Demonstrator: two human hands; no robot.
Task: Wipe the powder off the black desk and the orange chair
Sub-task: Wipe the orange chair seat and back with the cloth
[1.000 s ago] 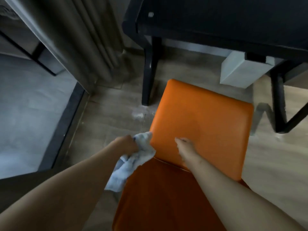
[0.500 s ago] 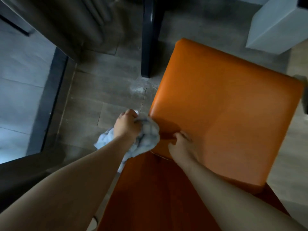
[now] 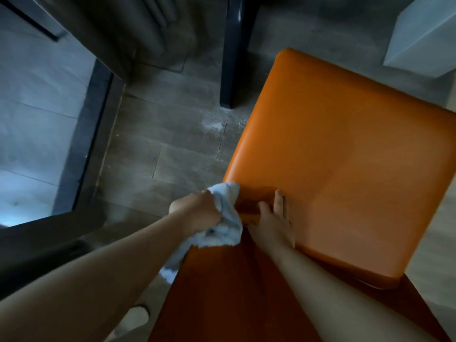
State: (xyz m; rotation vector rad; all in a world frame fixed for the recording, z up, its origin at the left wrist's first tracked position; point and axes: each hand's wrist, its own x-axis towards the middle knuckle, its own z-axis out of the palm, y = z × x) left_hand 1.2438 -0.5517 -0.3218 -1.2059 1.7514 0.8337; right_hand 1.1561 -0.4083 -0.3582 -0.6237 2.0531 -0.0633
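The orange chair fills the right half of the view, its seat seen from above and its darker backrest nearest me. My left hand grips a bunched white cloth at the seat's near-left corner, where seat meets backrest. Part of the cloth hangs down past the backrest. My right hand rests on the seat just right of the cloth, fingers straight and spread on the orange surface. Of the black desk only one leg shows.
White powder lies on the grey wood floor by the foot of the desk leg. A pale box stands at the upper right. A dark threshold and lighter tiled floor lie to the left. My slipper shows at the bottom.
The view has dropped closer to the chair and the desk top has left the frame. My left hand has brought the cloth onto the seat's near-left corner; my right hand's fingers have straightened.
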